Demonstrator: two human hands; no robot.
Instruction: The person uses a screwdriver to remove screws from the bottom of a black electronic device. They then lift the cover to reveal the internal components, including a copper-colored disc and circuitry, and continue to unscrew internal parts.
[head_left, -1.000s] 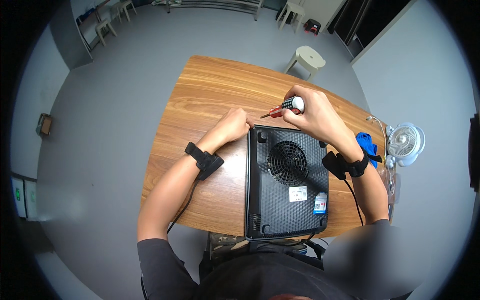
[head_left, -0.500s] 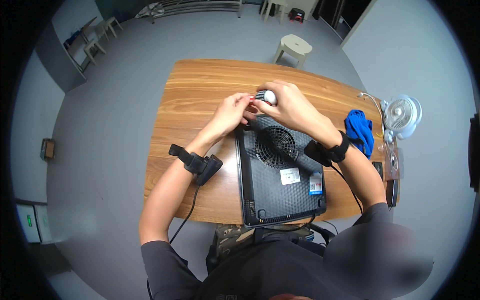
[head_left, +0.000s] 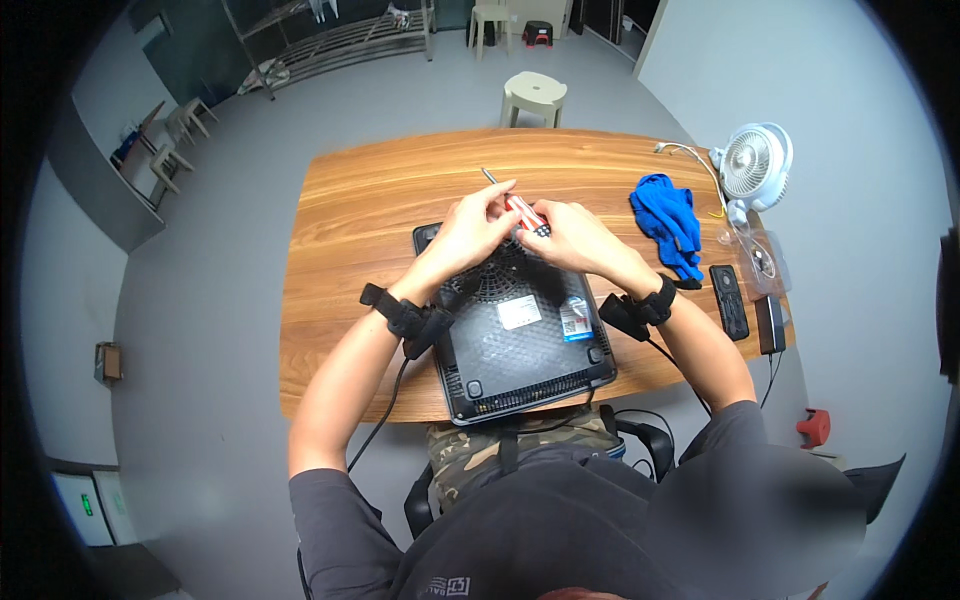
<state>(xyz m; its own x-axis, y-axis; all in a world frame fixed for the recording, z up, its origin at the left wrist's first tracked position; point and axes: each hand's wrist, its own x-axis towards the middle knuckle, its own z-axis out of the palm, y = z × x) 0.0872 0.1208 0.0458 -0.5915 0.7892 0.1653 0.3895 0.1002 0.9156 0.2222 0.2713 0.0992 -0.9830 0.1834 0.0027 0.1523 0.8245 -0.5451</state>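
A screwdriver [head_left: 521, 209] with a red and white handle is held between both hands above the far end of the laptop. Its metal shaft sticks out past the fingers, pointing away and to the left. My left hand [head_left: 470, 228] curls its fingers around the front of the handle. Gripping the rear of that handle is my right hand [head_left: 578, 238]. Below them the black laptop [head_left: 500, 355] lies underside up, showing a round fan grille, two labels and rubber feet. My hands partly cover the grille and the far edge.
On the wooden table [head_left: 350, 230], a blue cloth [head_left: 668, 222] lies to the right. Beyond it stand a white fan [head_left: 755, 165] and a clear plastic box [head_left: 765, 262]. A black oblong device [head_left: 729, 302] and a power adapter [head_left: 770, 324] sit near the right edge. A stool [head_left: 534, 92] stands behind the table.
The screwdriver has turned, so its shaft and striped handle now show. The right hand has opened its hold from over the handle's end to its side. The view has shifted and the laptop appears rotated.
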